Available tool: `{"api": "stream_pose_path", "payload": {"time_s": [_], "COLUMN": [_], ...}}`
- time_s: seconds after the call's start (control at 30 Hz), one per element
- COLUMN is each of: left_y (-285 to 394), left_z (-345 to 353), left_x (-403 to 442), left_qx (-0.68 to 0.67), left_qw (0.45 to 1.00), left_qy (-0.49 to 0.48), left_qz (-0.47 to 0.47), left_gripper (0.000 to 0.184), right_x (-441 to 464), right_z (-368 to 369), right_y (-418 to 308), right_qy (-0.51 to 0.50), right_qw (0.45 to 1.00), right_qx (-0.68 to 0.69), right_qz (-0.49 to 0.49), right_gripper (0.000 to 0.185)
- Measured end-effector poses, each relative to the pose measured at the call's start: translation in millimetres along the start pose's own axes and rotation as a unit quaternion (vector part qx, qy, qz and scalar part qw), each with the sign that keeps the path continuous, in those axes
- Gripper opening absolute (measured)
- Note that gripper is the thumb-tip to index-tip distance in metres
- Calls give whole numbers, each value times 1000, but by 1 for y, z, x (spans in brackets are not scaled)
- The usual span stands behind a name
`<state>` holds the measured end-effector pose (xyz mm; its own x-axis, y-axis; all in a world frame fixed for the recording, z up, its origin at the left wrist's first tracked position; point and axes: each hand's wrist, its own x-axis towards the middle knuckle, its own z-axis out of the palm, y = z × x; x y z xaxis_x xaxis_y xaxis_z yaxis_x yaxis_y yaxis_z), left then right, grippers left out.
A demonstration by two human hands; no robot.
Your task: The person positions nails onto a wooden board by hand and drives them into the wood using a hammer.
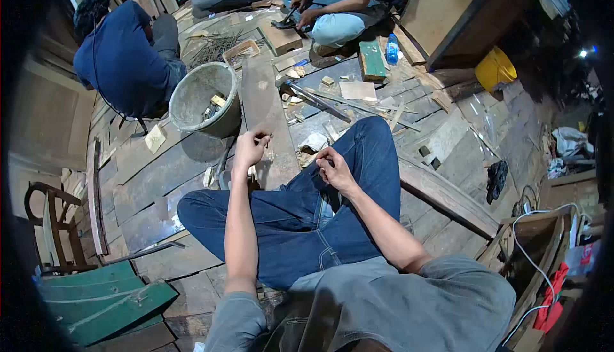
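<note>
My left hand (251, 150) is raised over the floor beside the grey bucket (229, 115), its fingers curled in a pinch; anything between them is too small to make out. Close to my right knee, my right hand (337, 170) is closed, thumb against the fingers, and whatever it may hold is hidden. Scraps of wood and a crumpled white piece (313, 142) lie on the floor between the hands. Beyond them rests a long-handled metal tool (318, 101), probably a hammer. The bucket contains a few small items, one of them yellowish.
One person in blue (125, 58) sits at the left; others sit ahead, one with a hammer (285, 22) over a wood block (279, 39). A blue bottle (392, 49), yellow bucket (495, 69), long beam (448, 196), green boards (109, 301) and a white cable (519, 243) surround me.
</note>
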<state>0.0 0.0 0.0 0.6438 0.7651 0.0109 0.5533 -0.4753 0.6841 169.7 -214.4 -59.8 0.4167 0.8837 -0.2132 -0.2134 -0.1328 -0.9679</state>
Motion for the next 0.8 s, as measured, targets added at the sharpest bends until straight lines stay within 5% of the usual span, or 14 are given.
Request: {"api": "stream_pose_path", "payload": {"time_s": [0.37,0.5,0.57,0.63,0.73,0.8], "left_y": [-28,-30,-26,-22,-2,7], "left_z": [27,31,25,16,-10,-23], "left_x": [9,24,30,31,26,23], "left_qx": [109,133,129,130,107,108], "left_qw": [993,988,988,988,988,988], "left_qy": [-6,-11,8,43,82,89], "left_qz": [-53,-72,-81,-74,-73,-70], "left_gripper": [18,19,19,19,18,18], "right_x": [52,89,99,106,100,97], "right_z": [12,7,5,5,27,49], "right_y": [-19,-38,-37,-28,-18,6], "right_qy": [25,45,40,35,-3,-41], "right_qw": [956,961,969,943,918,859], "right_qx": [-279,-223,-215,-295,-394,-503], "right_qz": [-91,-156,-114,-152,-36,-82], "right_gripper": [15,13,11,14,24,35]}}
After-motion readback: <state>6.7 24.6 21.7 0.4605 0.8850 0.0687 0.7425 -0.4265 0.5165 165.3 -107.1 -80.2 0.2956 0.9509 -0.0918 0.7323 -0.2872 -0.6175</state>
